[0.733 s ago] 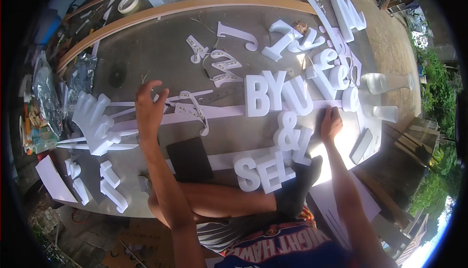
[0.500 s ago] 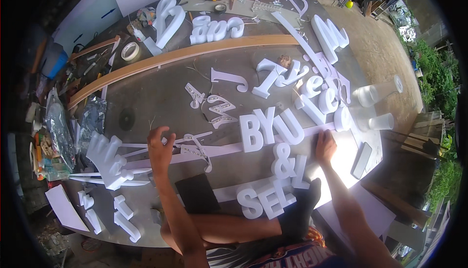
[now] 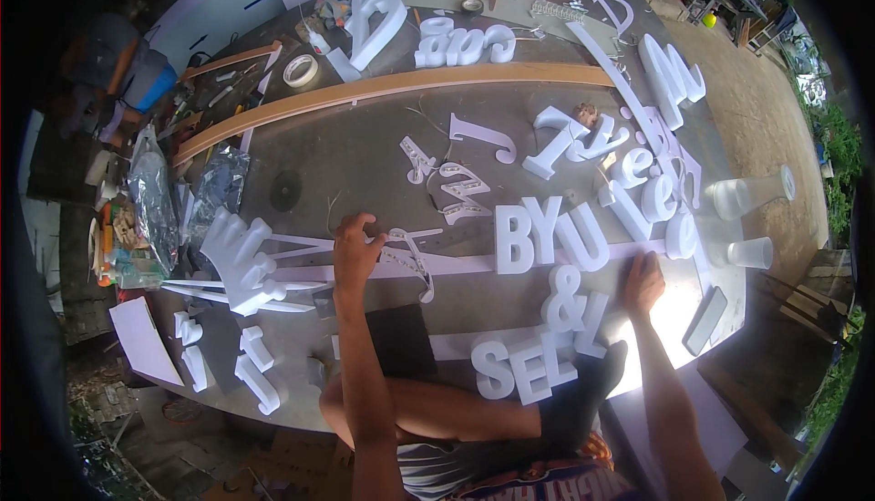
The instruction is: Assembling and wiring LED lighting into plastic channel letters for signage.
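Wired letter: a slim white piece (image 3: 419, 268) dotted with small light modules lay across the pale strip, just right of the left hand; a brush from the knuckles could have shifted it or strained its leads.
Thin wires: fine strands (image 3: 334, 206) rose just beyond that hand, where a stray finger could have snagged them.
Pale strip: the long band (image 3: 465, 264) ran beneath or beside the white block letters (image 3: 516, 241); a tug at either end could have nudged them out of line.
Round letter: this white block (image 3: 680, 237) sat near the right hand, where an outward swing could have knocked it.
Left hand: raised over the strip (image 3: 358, 241), wrist upright, fingers curled, thumb apart from forefinger, nothing visible between.
Right hand: low at the strip's right end (image 3: 645, 280), fingers bent inward, forearm slanting from the lower right; whether it gripped the strip could not be told.
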The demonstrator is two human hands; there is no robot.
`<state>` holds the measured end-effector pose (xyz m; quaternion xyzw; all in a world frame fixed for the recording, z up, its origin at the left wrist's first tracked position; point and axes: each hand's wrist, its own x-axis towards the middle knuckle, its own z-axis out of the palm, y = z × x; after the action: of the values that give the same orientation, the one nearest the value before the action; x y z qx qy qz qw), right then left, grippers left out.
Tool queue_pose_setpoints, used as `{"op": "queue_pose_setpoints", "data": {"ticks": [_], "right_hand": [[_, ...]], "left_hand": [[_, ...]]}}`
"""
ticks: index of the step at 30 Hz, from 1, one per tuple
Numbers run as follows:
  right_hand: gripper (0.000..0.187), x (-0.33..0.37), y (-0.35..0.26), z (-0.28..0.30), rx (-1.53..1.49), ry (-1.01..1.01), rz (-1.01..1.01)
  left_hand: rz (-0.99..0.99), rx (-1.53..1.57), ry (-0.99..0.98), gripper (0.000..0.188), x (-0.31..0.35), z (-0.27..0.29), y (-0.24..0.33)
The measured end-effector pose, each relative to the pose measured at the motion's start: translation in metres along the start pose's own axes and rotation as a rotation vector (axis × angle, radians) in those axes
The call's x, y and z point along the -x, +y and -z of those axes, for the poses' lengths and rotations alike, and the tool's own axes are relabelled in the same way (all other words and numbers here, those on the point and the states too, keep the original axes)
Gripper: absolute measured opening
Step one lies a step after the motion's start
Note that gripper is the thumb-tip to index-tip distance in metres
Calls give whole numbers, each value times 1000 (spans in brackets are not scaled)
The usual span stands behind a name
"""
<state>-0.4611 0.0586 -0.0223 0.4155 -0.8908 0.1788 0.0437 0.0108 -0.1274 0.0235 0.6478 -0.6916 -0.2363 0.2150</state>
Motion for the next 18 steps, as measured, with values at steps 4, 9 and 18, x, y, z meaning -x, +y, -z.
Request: {"op": "queue_pose_setpoints", "data": {"ticks": [4,9,18], "right_hand": [[28,2,0,-1,-24,33,-9],[31,3,2,-4,30,27,-3],[34,2,11,-12,75,48,25]], "left_hand": [[60,109,11,29,-1,13,-9],[132,-61,141,33,4,36,-24],[158,-98,-180,56,5,31,-29]]}}
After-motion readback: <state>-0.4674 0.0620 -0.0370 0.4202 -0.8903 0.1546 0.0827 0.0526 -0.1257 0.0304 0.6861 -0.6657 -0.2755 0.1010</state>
